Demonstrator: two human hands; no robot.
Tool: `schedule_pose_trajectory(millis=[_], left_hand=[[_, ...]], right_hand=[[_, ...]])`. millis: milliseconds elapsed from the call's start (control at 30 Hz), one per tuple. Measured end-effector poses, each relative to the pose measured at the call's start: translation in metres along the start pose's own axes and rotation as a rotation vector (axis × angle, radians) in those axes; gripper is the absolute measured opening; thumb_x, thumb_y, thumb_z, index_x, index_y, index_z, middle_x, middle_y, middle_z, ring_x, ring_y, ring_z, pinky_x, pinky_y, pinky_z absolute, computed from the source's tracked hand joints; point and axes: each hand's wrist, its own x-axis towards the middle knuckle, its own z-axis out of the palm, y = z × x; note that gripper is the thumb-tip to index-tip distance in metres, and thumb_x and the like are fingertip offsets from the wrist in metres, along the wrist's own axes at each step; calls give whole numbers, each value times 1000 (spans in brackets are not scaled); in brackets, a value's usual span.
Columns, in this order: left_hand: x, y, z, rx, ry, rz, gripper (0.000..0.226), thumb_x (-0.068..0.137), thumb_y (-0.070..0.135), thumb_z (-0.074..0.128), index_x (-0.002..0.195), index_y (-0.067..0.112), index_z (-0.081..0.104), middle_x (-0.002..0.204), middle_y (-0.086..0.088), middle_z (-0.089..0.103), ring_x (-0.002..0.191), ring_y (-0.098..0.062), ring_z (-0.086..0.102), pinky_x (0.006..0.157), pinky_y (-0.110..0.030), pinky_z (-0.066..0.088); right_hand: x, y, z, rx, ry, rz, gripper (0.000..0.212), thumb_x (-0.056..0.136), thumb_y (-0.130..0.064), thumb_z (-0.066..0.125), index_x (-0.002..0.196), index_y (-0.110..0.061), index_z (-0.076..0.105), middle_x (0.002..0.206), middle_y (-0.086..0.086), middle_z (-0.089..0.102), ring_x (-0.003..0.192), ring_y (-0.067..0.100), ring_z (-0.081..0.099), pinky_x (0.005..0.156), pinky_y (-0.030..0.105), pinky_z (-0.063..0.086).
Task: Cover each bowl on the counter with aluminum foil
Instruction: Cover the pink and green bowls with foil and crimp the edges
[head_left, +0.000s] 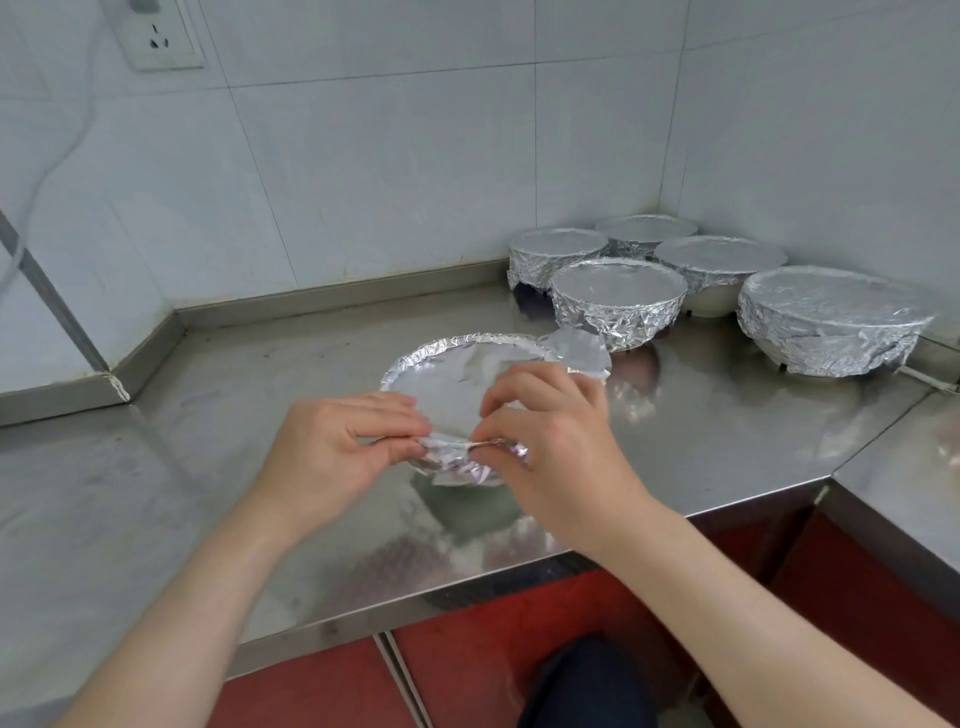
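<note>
Six round bowls stand on the stainless steel table (727, 426), every one under silver aluminium foil.

Far right corner, against the white tiled wall (389, 182): a cluster of five wrapped bowls (618, 296), set close together. Foil is stretched flat and dull across each top and crumpled tight down the sides. The wide wrapped bowl (831, 317) at the right end looks the broadest. On several, a pale lower body shows under the foil hem.

Centre, nearer the front edge of the table: the foil-topped front bowl (457, 374), apart from the cluster.
- Top sheet smooth, with faint creases, and slightly sunken.
- Left and far rim folded over in a neat, finely crinkled band.
- Far right side: a loose foil flap (576, 351) sticks out flat, not pressed down, reaching towards the nearest wrapped bowl.
- Near side: a crumpled foil skirt (457, 462) hangs below the rim.
- A grey-green shape lies under the skirt; bowl body or reflection, cannot tell.

Hands: both are at the near rim, fingers curled. The left hand (332, 447) pinches the foil edge between thumb and fingers. The right hand (556, 447) pinches the same edge just beside it, with the upper fingers arched over the top sheet. Fingertips of the two hands are almost touching.

Also in view: a white wall socket (161, 39) at upper left and red cabinet fronts (467, 665) below the table.
</note>
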Motion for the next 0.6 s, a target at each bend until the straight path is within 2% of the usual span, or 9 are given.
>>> schedule_pose_trajectory(millis=[67,133,200,267,333,400,467,533,600], left_hand=[[0,-6,-14,35,-7,-63,25,67,3,83,85,20,79,91,12,75,98,6,65,96,-10,42],[-1,-13,-26,76,-10,-118,34,73,-7,76,83,25,79,96,22,71,100,10,62,97,-5,37],[-2,-16,-34,92,13,-183,54,78,-15,61,79,36,77,97,29,69,102,11,61,96,-3,35],[-4,-7,-33,94,92,-190,53,79,-5,51,76,42,74,94,34,67,101,12,61,93,-3,37],[-6,14,-22,91,113,-134,34,79,16,51,82,41,73,89,40,65,97,17,59,90,-3,39],[-8,32,-2,165,29,-30,23,82,40,56,96,35,74,97,35,65,101,17,57,92,-10,43],[-9,43,19,347,-71,85,42,84,58,47,108,33,71,113,25,66,108,6,57,89,-22,48],[-6,46,34,480,-108,180,48,89,60,39,113,30,67,118,19,65,108,-3,60,77,-27,53],[-4,45,43,517,-107,220,46,92,55,38,113,27,67,116,15,67,104,-7,65,69,-26,56]], right_hand=[[-1,-10,2,-1,-47,33,20,78,-45,64,87,-30,75,110,-10,63,119,11,46,94,44,29],[-2,-7,-6,96,-97,141,37,84,-54,52,110,-35,69,129,-13,55,130,6,35,103,44,24],[-5,7,-18,206,-80,247,39,90,-50,49,125,-37,60,138,-15,47,134,5,32,109,49,26],[-10,24,-31,243,-61,345,42,94,-37,57,135,-32,52,145,-12,43,137,5,31,112,50,28],[-19,36,-37,253,-141,437,53,94,-33,59,144,-27,42,151,-10,37,141,4,25,115,47,25],[-27,38,-36,276,-213,480,58,91,-41,57,145,-32,36,149,-12,39,142,4,26,114,49,26],[-34,36,-30,278,-233,482,61,89,-44,57,145,-33,34,143,-12,45,138,8,35,111,51,30],[-36,32,-23,272,-231,466,59,89,-43,56,143,-34,35,142,-11,48,134,9,41,109,50,34],[-35,28,-18,274,-181,428,36,89,-41,55,124,-36,45,122,-15,58,117,10,54,99,50,43]])
